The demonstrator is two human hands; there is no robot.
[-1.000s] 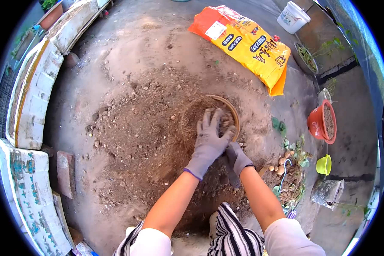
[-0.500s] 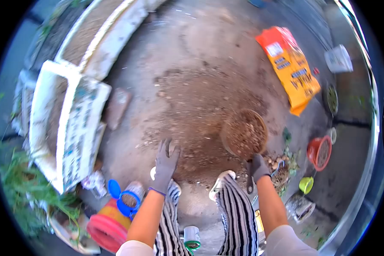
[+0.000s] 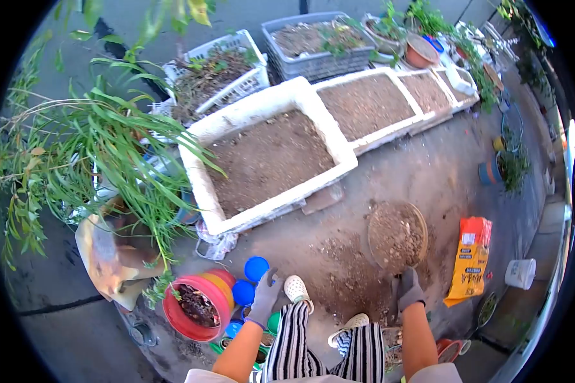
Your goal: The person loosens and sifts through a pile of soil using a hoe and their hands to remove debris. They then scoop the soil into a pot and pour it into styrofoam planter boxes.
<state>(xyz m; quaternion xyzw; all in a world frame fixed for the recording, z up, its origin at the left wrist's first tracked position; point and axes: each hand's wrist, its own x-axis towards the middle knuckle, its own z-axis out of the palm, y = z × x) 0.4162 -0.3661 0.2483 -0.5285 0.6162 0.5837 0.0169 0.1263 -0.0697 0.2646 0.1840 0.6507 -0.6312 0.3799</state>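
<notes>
The round pan [image 3: 423,231], heaped with lumpy soil [image 3: 395,237], was above the bare ground [image 3: 428,172], toward the ground's edge along the white planter boxes [image 3: 329,167] and left of the yellow-and-orange bag [image 3: 470,262]. Its long axis, bowl to handle, ran away from the person and slightly left, bowl foremost, handle end toward the feet. The gloved right hand [image 3: 409,290] was closed at that near end, gripping it; the glove hid most of the fingers' curl. The gloved left hand [image 3: 265,301] was held low, fingers loosely bent and standing apart, beside the blue lids [image 3: 256,269]; whether it touched them could not be told. The red tub [image 3: 191,309] stood farther left. The bag's long axis ran almost parallel to the pan's, orange end away from the person.
</notes>
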